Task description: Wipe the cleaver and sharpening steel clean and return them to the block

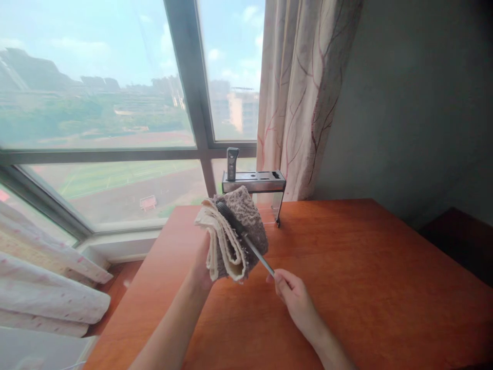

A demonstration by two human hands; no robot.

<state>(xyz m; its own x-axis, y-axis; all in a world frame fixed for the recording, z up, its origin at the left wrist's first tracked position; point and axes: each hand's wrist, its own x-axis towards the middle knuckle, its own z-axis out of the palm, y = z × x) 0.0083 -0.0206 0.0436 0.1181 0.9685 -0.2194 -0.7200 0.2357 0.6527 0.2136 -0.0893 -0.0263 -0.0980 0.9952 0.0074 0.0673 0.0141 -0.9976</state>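
My left hand [203, 262] is wrapped around a folded, shaggy grey-brown cloth [250, 210] with a cream backing; the cloth hides most of its fingers. Against the cloth's fluffy side lies the ribbed black handle [231, 218] of a honing steel [260, 254]. My right hand [291, 292] is closed on the far end of its metal rod, which slants down to the right. Both things are held above the wooden table. Just behind them stands a knife block [254, 180] with a metal top and clear sides, one dark handle [232, 163] sticking up from it.
The reddish-brown table [346, 267] spreads out under both hands. Beyond its back edge are a large window [115, 154] and a patterned curtain [300, 92]. Another curtain [46, 288] hangs at the lower left. A grey wall [408, 103] rises at the right.
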